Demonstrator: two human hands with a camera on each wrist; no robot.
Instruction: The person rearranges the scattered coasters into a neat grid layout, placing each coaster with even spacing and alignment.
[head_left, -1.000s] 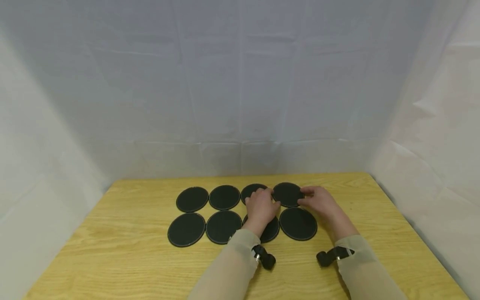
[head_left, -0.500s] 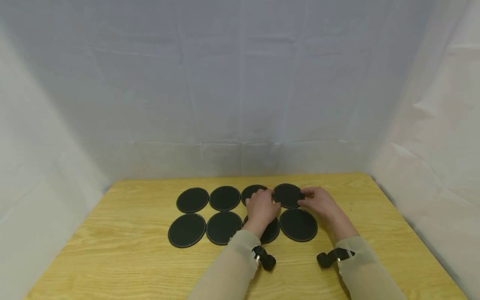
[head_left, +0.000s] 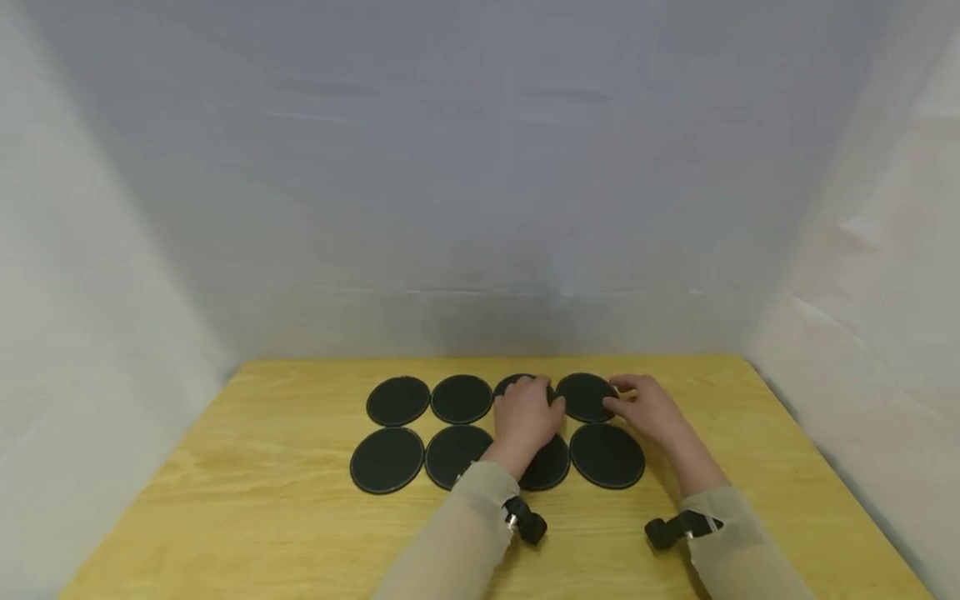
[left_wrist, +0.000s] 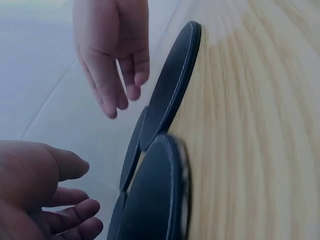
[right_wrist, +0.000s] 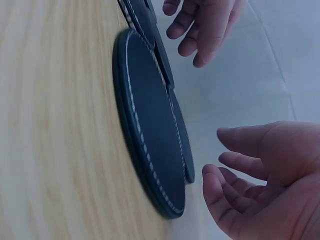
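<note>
Black stitched coasters [head_left: 606,455], no readable writing | left hand [head_left: 525,417] relaxed | right hand [head_left: 648,408] relaxed

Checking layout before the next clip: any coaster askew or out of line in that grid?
Nothing stands out. The black coasters lie flat in two rows of four on the table, evenly spaced. The left hand covers part of the third column, so those two are only partly visible. The right hand is at the far right coaster.
</note>
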